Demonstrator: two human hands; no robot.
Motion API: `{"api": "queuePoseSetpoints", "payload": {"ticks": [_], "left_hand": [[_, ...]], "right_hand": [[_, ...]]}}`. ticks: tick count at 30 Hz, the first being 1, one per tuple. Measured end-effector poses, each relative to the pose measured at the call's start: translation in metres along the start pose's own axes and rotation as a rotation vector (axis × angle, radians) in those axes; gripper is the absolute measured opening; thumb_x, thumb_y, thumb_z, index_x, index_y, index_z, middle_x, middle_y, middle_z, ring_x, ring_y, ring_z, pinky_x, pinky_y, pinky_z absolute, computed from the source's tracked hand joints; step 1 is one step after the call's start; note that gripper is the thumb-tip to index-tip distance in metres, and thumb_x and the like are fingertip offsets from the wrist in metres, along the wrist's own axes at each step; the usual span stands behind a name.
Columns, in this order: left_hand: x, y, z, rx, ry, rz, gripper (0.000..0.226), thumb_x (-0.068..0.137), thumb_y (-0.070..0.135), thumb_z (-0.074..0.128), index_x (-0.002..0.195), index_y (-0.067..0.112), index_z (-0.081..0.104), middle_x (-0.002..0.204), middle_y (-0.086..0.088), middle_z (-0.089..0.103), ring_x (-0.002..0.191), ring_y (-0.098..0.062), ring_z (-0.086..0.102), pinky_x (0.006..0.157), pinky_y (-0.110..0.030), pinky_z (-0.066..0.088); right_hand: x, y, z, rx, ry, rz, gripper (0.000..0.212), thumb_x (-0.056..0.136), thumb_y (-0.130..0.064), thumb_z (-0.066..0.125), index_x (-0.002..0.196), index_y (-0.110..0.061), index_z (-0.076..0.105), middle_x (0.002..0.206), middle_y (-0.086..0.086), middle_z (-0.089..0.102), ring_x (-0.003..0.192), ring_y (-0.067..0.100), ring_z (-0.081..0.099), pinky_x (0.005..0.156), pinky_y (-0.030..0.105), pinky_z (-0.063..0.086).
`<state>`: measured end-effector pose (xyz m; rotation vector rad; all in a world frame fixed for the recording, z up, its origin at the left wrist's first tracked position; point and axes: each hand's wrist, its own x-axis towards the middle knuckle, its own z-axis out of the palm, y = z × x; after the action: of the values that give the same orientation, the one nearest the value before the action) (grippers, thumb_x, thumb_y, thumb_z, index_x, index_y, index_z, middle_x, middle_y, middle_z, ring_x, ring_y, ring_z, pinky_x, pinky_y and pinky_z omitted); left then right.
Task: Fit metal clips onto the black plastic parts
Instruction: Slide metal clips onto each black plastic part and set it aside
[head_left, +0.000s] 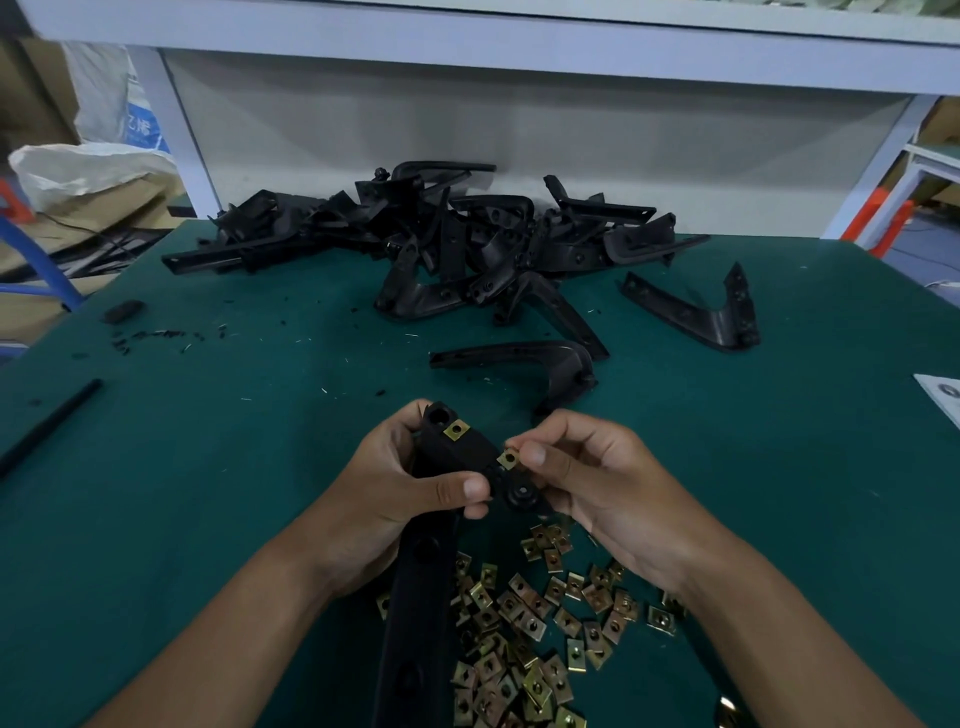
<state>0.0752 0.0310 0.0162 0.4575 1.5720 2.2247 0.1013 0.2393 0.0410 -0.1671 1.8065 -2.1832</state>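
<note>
Clip in hand: metal clip (508, 459) is being pinched between the thumb and forefinger of the right hand (587, 483), right at the edge of the black plastic part (457, 457).
Part: it is being gripped by the left hand (395, 488), fingers curling round its upper end and thumb pressing across its face; it is being held above the green table (234, 467).
Long axis: the part is running from the raised end near the hands down toward the person, its lower length hanging between the forearms.
Fitted already: one seated clip (457, 430) is sitting on the raised end, just up and left of the one being offered.
Key relation: the clip is lying immediately right of the part's edge, touching or nearly so, which cannot be told; the right hand is the nearer one, so the push is likely going leftward across the part.
Supply: loose clips (540, 623) are lying scattered beneath the right wrist.
Waiting: pile of black parts (441, 234) is sitting at the far side of the table.
</note>
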Motion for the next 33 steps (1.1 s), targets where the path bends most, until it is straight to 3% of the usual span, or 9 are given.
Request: {"api": "queuePoseSetpoints", "payload": {"ticks": [6, 9, 12, 15, 17, 25, 33], "left_hand": [[-0.001, 0.0, 0.003, -0.011, 0.036, 0.002, 0.047, 0.067, 0.011, 0.087, 0.096, 0.007, 0.05, 0.074, -0.011, 0.067, 0.064, -0.021, 0.065, 0.064, -0.028, 0.056], [0.0, 0.002, 0.004, -0.006, 0.143, 0.013, 0.051, 0.069, 0.01, 0.09, 0.102, 0.004, 0.052, 0.075, -0.011, 0.067, 0.065, -0.02, 0.067, 0.062, -0.026, 0.056], [0.003, 0.002, 0.006, -0.048, 0.264, 0.045, 0.053, 0.065, 0.01, 0.087, 0.106, 0.002, 0.054, 0.083, -0.012, 0.072, 0.072, -0.02, 0.071, 0.064, -0.026, 0.058], [0.004, 0.0, 0.007, -0.082, 0.282, 0.059, 0.058, 0.065, 0.013, 0.083, 0.112, -0.002, 0.054, 0.097, -0.018, 0.074, 0.081, -0.025, 0.072, 0.068, -0.027, 0.059], [0.003, 0.0, 0.008, -0.114, 0.249, 0.065, 0.055, 0.068, 0.009, 0.081, 0.113, -0.004, 0.053, 0.103, -0.02, 0.074, 0.082, -0.025, 0.073, 0.069, -0.026, 0.059], [0.001, -0.001, 0.008, -0.085, 0.202, 0.088, 0.04, 0.073, 0.008, 0.078, 0.104, 0.002, 0.052, 0.087, -0.016, 0.074, 0.075, -0.022, 0.073, 0.065, -0.025, 0.058], [0.0, -0.003, 0.008, -0.072, 0.193, 0.095, 0.044, 0.073, 0.009, 0.087, 0.1, 0.003, 0.053, 0.092, -0.019, 0.075, 0.08, -0.024, 0.074, 0.069, -0.027, 0.059]], "right_hand": [[0.0, 0.003, -0.002, -0.011, -0.034, -0.034, 0.018, 0.084, -0.034, 0.069, 0.092, -0.023, 0.081, 0.092, -0.001, 0.075, 0.083, 0.011, 0.068, 0.07, 0.022, 0.055], [-0.001, 0.001, -0.002, -0.006, -0.067, -0.042, 0.041, 0.083, -0.047, 0.07, 0.116, -0.022, 0.077, 0.102, -0.001, 0.075, 0.089, 0.01, 0.067, 0.071, 0.022, 0.053], [-0.001, 0.004, 0.002, -0.096, -0.087, -0.049, 0.064, 0.07, -0.05, 0.086, 0.128, -0.03, 0.068, 0.111, -0.006, 0.073, 0.097, 0.009, 0.068, 0.08, 0.021, 0.053], [0.004, 0.011, 0.006, -0.148, 0.039, -0.137, 0.049, 0.073, -0.027, 0.089, 0.119, -0.027, 0.073, 0.113, -0.004, 0.075, 0.099, 0.011, 0.071, 0.084, 0.018, 0.054], [0.005, 0.013, 0.006, -0.147, 0.093, -0.189, 0.038, 0.076, -0.022, 0.083, 0.112, -0.024, 0.075, 0.113, 0.0, 0.076, 0.105, 0.014, 0.072, 0.086, 0.018, 0.054], [0.004, 0.011, 0.003, -0.2, 0.049, -0.236, 0.031, 0.08, -0.033, 0.08, 0.11, -0.03, 0.074, 0.111, 0.0, 0.076, 0.107, 0.018, 0.072, 0.087, 0.021, 0.054], [0.002, 0.01, -0.001, -0.255, 0.016, -0.24, 0.034, 0.082, -0.041, 0.08, 0.113, -0.031, 0.072, 0.115, 0.001, 0.074, 0.11, 0.02, 0.07, 0.094, 0.03, 0.055]]}}
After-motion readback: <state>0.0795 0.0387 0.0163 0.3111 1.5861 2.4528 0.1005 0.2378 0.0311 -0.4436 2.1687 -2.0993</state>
